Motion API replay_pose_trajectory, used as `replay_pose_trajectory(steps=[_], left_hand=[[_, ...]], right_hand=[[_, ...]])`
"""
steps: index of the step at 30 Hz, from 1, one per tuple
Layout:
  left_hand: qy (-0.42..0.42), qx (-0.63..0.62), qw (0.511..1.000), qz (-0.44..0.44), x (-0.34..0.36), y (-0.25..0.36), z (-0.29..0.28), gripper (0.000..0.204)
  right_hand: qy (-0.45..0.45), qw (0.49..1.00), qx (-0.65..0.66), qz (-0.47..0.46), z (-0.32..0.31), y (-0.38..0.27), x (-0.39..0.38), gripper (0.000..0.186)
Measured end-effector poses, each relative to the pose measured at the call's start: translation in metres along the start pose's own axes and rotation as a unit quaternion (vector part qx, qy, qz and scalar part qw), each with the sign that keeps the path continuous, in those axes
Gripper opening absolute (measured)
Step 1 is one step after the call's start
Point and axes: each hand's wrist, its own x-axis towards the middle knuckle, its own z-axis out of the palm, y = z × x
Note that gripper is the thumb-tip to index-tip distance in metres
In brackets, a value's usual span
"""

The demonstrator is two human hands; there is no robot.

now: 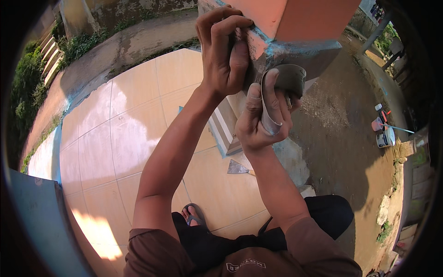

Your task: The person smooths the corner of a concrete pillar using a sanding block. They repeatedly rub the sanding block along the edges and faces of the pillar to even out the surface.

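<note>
The right hand (pixel 270 111) is closing its thumb and fingers on a curled sheet of what is looking like sandpaper (pixel 291 78), pinching it by its lower left part while the dark far end is bowing away toward one o'clock. The sheet is sitting just below the ledge (pixel 302 57) of the orange pillar (pixel 304 21); whether it is touching there, I cannot tell. Judging by the curl, it is probably weighing next to nothing, springing back when flexed, gripping rather than slipping on its dark face, and risking a crease or tear if bent hard; the plain pale side near an edge is seeming the best hold. At eleven o'clock from that hand, the left hand (pixel 226 51) is resting with bent fingers against the pillar's edge; whether it is holding anything is not showing. Toward seven o'clock, a putty knife (pixel 237 167) is lying on the tiled floor (pixel 217 184), and farther out a sandalled foot (pixel 193 215) is resting. Well apart, between three and four o'clock, a white bucket (pixel 386 137) is standing beside a pink pail (pixel 377 124), with a blue stick (pixel 400 129) slanting past; their contents are appearing too small to make out.
</note>
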Motion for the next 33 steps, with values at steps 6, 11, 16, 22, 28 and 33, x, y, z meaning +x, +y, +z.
replay_pose_trajectory(steps=[6,11,16,22,28,33], left_hand=[[0.013,0.011,1.000,0.001,-0.005,0.002,0.004,0.036],[0.004,0.011,1.000,0.004,-0.002,0.001,0.000,0.036],[0.015,0.006,1.000,0.002,-0.005,0.002,0.004,0.036],[-0.003,0.009,1.000,0.002,-0.005,0.005,-0.002,0.036],[0.019,-0.002,1.000,0.007,-0.002,0.000,0.004,0.035],[-0.012,0.038,0.999,0.008,-0.002,0.001,0.001,0.035]], right_hand=[[-0.017,0.998,-0.035,-0.050,-0.009,0.023,-0.048,0.047],[0.017,0.999,-0.003,-0.030,0.005,0.014,-0.014,0.052],[-0.021,0.998,-0.051,-0.029,-0.010,0.032,-0.077,0.053],[-0.023,1.000,-0.002,-0.020,-0.007,0.010,-0.038,0.038],[-0.060,0.997,-0.031,-0.048,-0.010,0.014,-0.060,0.038],[-0.027,0.997,-0.040,-0.062,-0.005,0.011,-0.042,0.036]])
